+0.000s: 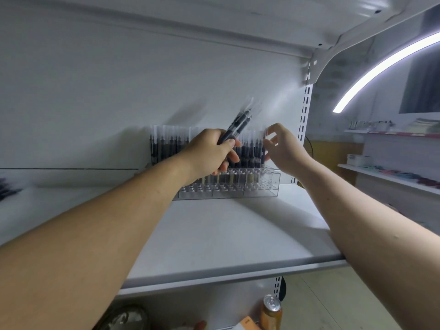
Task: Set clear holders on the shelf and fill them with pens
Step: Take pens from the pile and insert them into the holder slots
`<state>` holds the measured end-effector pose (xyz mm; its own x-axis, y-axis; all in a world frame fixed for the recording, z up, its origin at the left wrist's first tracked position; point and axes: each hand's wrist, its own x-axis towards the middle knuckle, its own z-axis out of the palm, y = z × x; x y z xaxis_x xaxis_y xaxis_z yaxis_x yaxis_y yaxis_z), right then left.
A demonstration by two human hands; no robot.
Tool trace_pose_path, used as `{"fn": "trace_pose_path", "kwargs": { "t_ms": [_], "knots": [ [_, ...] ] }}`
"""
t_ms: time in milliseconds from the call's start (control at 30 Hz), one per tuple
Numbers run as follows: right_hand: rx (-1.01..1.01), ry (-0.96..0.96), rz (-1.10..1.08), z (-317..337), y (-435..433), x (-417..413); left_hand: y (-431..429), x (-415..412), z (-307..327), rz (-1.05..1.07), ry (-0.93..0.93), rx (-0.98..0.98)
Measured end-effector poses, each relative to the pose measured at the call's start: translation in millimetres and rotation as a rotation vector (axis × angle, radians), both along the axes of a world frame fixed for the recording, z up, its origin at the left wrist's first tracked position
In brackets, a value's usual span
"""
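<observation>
A clear stepped holder [266,186] stands on the white shelf [226,234] against the back wall. Its rear rows are packed with several upright black pens [164,146] in clear wrappers; the front rows show bare holes. My left hand [212,153] grips a small bundle of black pens [240,122] that tilts up to the right, above the holder. At the right end of the pen row my right hand [283,146] hovers with loosely spread fingers that hold nothing, its fingertips close to the last pens.
A slotted upright [306,110] bounds the shelf on the right. A drink can [271,310] and other items sit on the level below. Blurred dark things [7,189] lie at the far left. More shelves [390,177] stand to the right.
</observation>
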<state>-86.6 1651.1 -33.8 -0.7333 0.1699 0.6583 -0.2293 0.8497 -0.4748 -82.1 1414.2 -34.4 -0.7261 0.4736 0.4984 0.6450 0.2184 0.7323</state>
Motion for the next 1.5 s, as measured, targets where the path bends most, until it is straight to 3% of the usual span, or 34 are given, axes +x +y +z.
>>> {"fn": "trace_pose_path", "kwargs": {
  "t_ms": [367, 567, 667, 767, 867, 1067, 1400, 1500],
  "knots": [
    [-0.051, -0.094, -0.04, -2, 5, 5, 0, 1, -1, -0.002, -0.014, -0.006],
    [-0.107, 0.204, -0.093, 10, 2, 18, 1, 0, -1, -0.009, -0.033, 0.011],
    [-0.273, 0.253, 0.191, 15, -8, 24, 2, 0, -1, -0.021, -0.057, 0.031],
    [-0.584, 0.084, 0.554, 17, -21, 32, 2, 1, 0, -0.046, -0.083, 0.057],
    [-0.614, -0.057, 0.677, 16, -27, 34, 3, 2, 0, -0.065, -0.085, 0.053],
    [-0.624, -0.068, 0.666, 15, -28, 34, 3, 4, 1, -0.096, -0.07, 0.026],
    [-0.832, 0.076, 0.661, 20, -18, 33, -1, 2, 2, -0.055, -0.074, 0.008],
    [-0.789, 0.166, 0.523, 21, -12, 30, -1, 0, 2, -0.019, -0.037, -0.017]
  ]
}}
